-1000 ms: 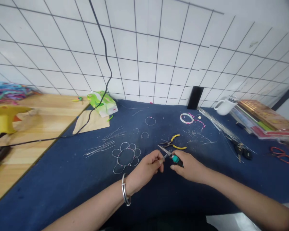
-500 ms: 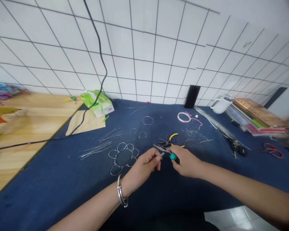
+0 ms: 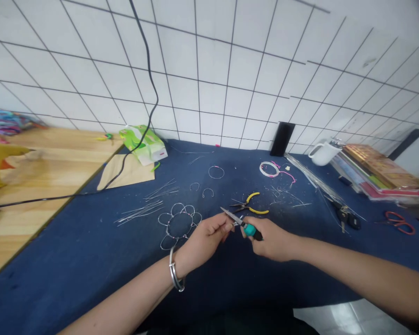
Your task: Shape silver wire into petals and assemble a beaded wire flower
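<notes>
My right hand (image 3: 270, 238) is closed around long-nose pliers (image 3: 250, 230) with teal-and-black handles, their jaws pointing up and left. My left hand (image 3: 206, 236), a silver bangle on its wrist, pinches a short piece of wire (image 3: 235, 224) beside the jaws. Whether the jaws grip this wire, I cannot tell. A flower-shaped wire frame (image 3: 168, 227) lies left of my left hand, partly covered by it. Just beyond the hands rest yellow-handled pliers (image 3: 259, 211), spread apart. Two small bent wires (image 3: 208, 196) and a wire hoop (image 3: 216, 178) lie farther back.
Straight wires (image 3: 139, 213) lie on the blue cloth (image 3: 101, 260) at left. A white ring (image 3: 261, 170) with pink cord, a wire bundle (image 3: 307, 173), keys (image 3: 342, 216), red-handled scissors (image 3: 400, 222), a white mug (image 3: 324, 153) and stacked books (image 3: 380, 170) occupy the right. A black cable (image 3: 147, 60) hangs at left.
The teal-handled pliers have turned in my right hand, their jaws now steeper and nearer the left fingers. My left hand keeps its pinch. The view has shifted slightly.
</notes>
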### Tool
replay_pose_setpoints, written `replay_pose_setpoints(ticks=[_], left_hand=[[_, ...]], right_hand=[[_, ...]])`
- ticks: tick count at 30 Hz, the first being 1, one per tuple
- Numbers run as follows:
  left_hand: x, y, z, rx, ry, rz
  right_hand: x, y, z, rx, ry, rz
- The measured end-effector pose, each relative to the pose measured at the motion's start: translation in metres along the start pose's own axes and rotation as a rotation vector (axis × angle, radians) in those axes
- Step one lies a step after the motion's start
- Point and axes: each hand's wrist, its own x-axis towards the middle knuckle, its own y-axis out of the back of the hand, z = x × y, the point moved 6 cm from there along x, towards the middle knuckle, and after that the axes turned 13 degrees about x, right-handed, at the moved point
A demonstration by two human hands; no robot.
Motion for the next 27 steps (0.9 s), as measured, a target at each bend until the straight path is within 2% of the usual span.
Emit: replay_pose_setpoints(ticks=[3, 6, 12, 18, 22, 27], left_hand=[[-0.0001, -0.0004, 0.0021, -0.039, -0.019, -0.025], [-0.0003, -0.0004, 0.0041, -0.069, -0.025, -0.024], [-0.0012, -0.0024, 0.0045, -0.181, 0.065, -0.052], [-0.0027, -0.0036, 0.0034, -0.282, 0.182, -0.120], [-0.0036, -0.0045, 0.0040, -0.285, 0.188, -0.156], [-0.0042, -0.0052, 0.0053, -0.188, 0.151, -0.133]], right_hand=[[-0.0003, -0.0084, 0.0055, 0.320, -0.097, -0.113], [0.0007, -0.0104, 0.0051, 0.443, -0.105, -0.155], [0.0025, -0.0036, 0.0050, 0.306, -0.088, -0.075], [0.0040, -0.0048, 0.0037, 0.296, -0.066, -0.084], [0.0050, -0.0080, 0.0028, 0.282, -0.025, -0.084], [0.0026, -0.0083, 0.0036, 0.185, -0.006, -0.005]])
